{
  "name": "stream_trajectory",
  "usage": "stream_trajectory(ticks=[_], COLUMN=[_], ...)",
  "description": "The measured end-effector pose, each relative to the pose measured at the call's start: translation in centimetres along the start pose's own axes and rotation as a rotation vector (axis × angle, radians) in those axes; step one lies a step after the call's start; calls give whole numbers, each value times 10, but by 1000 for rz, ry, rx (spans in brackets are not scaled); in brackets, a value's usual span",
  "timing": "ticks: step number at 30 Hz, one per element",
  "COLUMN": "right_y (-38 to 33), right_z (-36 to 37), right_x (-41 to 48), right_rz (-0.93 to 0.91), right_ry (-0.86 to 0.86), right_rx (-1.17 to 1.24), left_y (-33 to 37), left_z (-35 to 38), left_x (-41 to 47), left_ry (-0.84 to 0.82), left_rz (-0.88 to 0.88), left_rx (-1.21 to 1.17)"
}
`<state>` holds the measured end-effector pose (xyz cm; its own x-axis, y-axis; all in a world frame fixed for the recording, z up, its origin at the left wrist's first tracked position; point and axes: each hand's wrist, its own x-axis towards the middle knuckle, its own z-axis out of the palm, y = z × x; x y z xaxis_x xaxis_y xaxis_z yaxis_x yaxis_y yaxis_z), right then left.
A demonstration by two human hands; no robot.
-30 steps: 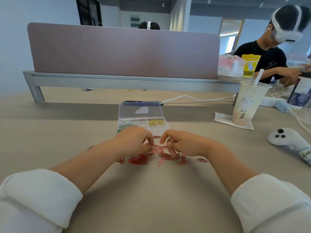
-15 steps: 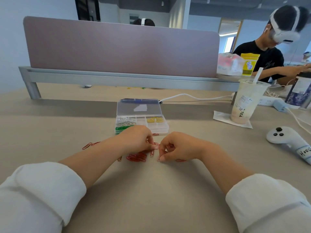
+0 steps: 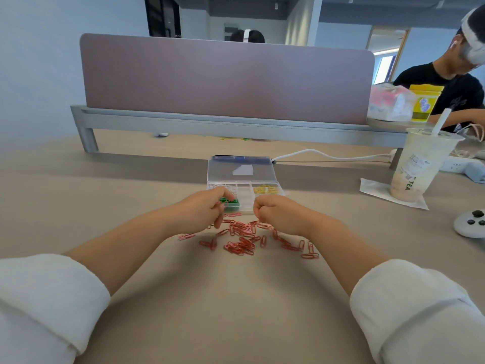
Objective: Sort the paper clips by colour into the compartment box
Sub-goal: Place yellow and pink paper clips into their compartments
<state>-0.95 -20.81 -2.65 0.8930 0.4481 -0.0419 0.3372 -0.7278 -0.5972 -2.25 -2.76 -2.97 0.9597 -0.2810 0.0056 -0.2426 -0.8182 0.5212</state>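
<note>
Compared with half a second earlier, both hands are seen lifted off the pile and carried forward to the near edge of the compartment box (image 3: pixel 245 197), so that the red paper clips (image 3: pixel 242 241) are left more exposed. These clips are scattered loose on the table (image 3: pixel 210 298), just in front of the box and partly beneath the wrists, several of them overlapping.

The left hand (image 3: pixel 203 212) is held with curled fingers beside the compartment of green clips (image 3: pixel 231 202). The right hand (image 3: pixel 278 214) is drawn into a fist at the box's near right corner. Whether clips are enclosed in either hand cannot be told, since the palms are hidden.

The box is shown with its clear lid raised. Yellow clips (image 3: pixel 265 189) are lodged in a far right compartment and white clips (image 3: pixel 223 185) in a far left one, while the middle compartments appear unfilled.

The red clips are judged to be light, stiff and smooth. They are likely to slide on the tabletop and to hook into one another. A pinch across a rounded end is suggested for single clips, and for several a gathering sweep into the cupped palm.

A lidded drink cup (image 3: pixel 417 169) and a white controller (image 3: pixel 469 225) are seen well apart to the right.
</note>
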Motion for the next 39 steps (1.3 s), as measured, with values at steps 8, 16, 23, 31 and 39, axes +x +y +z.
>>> stream_trajectory(ticks=[8,16,23,31,39], right_y=[-3,5,10,3,1], right_z=[6,7,4,-1,-3], right_x=[29,32,24,15,12], right_rz=[-43,38,59,70,18], right_ry=[40,-66,-106,-131,-129], right_rx=[-231,-219,-250,-298,-133], left_y=[-3,-7,-5,-10,-11], left_z=[4,0,-1,3,5], left_x=[-2,-12,-12,-10,-7], left_ry=[85,-46,-122,-125,-76], left_rz=[-14,110,149,93,35], left_rx=[47,53,171,182,131])
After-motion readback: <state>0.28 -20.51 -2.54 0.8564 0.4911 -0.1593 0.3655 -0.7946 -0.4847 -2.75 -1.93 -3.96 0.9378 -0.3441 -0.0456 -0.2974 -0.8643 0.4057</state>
